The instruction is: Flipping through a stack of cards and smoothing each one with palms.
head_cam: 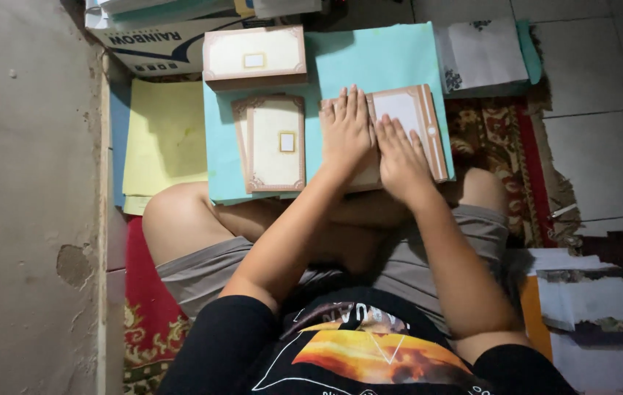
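Cream-coloured flat cardboard cover with a brown ornamental border (414,121) lies on a smooth turquoise paper sheet (377,62), pinned beneath both hands. Its surface looks matte and stiff, with a plain pale panel in the middle and darker brown strips along its right edge. Left hand (346,135) rests flat on the cover's left part, fingers stretched and close together; right hand (399,157) lies just beside it, palm down, fingers slightly spread over the centre. Neither grip is closed around anything: both hands are open and pressing down. Just left of the left hand lies a second cream rectangular cover with a small framed label window (275,143), flat on the same sheet. Beyond it, farther from the hands, sits a third cream cover of the same kind (254,57), turned crosswise. Pale yellow paper sheets (165,135) lie well left of the hands, and a red patterned woven rug (498,153) shows to their right.
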